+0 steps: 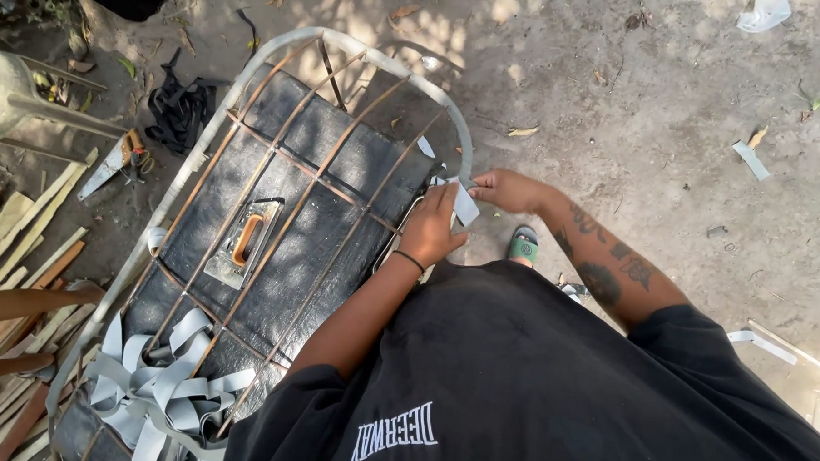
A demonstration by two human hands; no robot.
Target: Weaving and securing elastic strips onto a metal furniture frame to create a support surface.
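A curved metal and cane frame (242, 100) lies over a black padded board (318, 197) on sandy ground. My left hand (431, 228) presses on the frame's right rim and pinches a flat grey strip (464, 202). My right hand (510, 190), with a tattooed forearm, holds the same strip from the other side, right beside the rim. The strip is wound around the pale rim there. A tangle of loose grey strip (157, 394) rests on the board's near left end.
A metal tool with an orange handle (245, 241) lies on the board under the frame bars. Cane slats (20, 244) pile at the left, with a saw (108, 164) and black straps (180, 107) behind. Strip scraps (750, 159) dot the ground. A sandalled foot (522, 246) shows.
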